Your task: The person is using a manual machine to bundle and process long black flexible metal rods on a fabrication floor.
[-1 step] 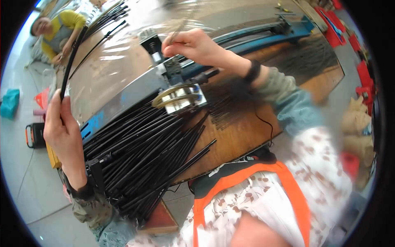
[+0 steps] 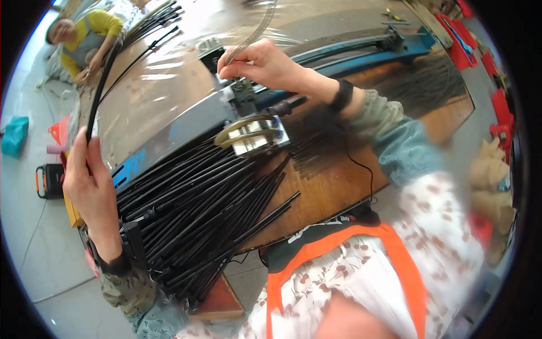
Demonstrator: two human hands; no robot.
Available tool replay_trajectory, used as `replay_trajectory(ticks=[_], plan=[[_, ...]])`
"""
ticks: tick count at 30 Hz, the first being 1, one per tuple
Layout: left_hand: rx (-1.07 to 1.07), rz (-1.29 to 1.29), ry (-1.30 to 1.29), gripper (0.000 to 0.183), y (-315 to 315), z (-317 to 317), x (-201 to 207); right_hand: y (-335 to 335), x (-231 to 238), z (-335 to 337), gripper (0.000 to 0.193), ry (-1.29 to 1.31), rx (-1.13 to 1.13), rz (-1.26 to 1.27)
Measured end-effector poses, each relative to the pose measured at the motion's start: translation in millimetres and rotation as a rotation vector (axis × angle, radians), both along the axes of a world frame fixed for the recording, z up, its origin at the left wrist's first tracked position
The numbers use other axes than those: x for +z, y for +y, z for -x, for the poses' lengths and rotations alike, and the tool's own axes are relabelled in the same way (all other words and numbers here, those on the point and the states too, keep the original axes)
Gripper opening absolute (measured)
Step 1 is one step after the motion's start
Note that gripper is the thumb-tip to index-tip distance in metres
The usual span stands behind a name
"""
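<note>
My left hand [image 2: 92,189] is closed around the lower end of a long black tube [image 2: 102,85], which slants up and away at the far left. Over the machine, my right hand [image 2: 265,65] pinches a thin, pale, ridged strip [image 2: 257,35] between thumb and fingertips. The strip curves upward and is partly blurred; its far end leaves the picture. Just below that hand is a metal fixture [image 2: 261,140] with a curved yellowish hose, set on a long blue-and-grey rail machine [image 2: 355,56].
A heap of black tubes [image 2: 197,198] covers the near left of the wooden table [image 2: 333,175]. More black tubes [image 2: 149,25] lie at the back left, where a person in yellow sleeves [image 2: 93,37] sits. Red bins [image 2: 454,42] stand on the right. A black cable [image 2: 361,164] crosses the table.
The view has shifted slightly. My right hand has moved a little left relative to the machine, and the strip above it shows more clearly. The black tube stays in my left hand.
</note>
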State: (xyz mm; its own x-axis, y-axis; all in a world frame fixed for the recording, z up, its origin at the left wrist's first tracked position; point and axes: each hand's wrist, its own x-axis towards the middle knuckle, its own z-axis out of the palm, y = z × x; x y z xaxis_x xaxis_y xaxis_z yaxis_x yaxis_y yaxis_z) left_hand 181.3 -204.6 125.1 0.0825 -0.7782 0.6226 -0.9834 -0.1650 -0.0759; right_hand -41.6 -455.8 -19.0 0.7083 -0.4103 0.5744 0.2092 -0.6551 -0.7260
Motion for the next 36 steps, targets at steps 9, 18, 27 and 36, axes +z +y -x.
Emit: replay_trajectory(ticks=[9,18,27,36], plan=[[0.180,-0.077,0.159,0.023,85,-43,-14,15,43,-53,0.014,0.045,0.121,0.166],[0.087,0.002,0.139,0.023,65,-46,-24,21,36,-71,0.008,0.471,0.198,0.656],[-0.008,-0.260,0.187,0.021,30,-51,-54,-100,30,172,0.011,0.456,-0.533,0.917],[-0.259,-0.157,0.160,0.024,-76,-1,-121,-120,12,223,0.005,0.385,-0.626,0.783]])
